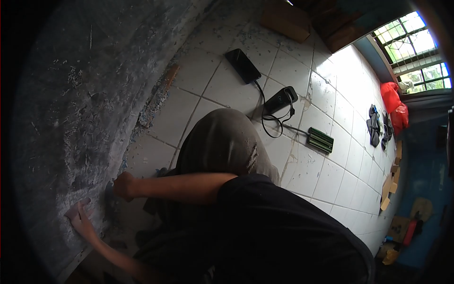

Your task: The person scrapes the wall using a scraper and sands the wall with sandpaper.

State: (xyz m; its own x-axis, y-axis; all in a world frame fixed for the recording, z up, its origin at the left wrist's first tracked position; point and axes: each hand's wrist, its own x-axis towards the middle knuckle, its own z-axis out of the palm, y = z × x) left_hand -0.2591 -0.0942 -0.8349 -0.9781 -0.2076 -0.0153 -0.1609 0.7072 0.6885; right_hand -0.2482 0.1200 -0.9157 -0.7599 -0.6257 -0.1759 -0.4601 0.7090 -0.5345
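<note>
My left hand (82,221) is at the dark grey, scuffed wall (71,118) at the lower left. Its fingers press a small greyish-pink piece (72,212) against the surface. Higher in the view, my right hand (124,186) is closed in a fist close to the foot of the wall. A dark bluish shape shows at its far side, too dim to make out. My forearm crosses in front of my bent knee (222,142).
Flakes and debris (150,111) line the wall's base. On the white tiled floor (189,111) lie a black phone (242,66), a cabled black device (280,100) and a green-black device (320,140). A cardboard box (285,21) and red bag (394,108) are farther off.
</note>
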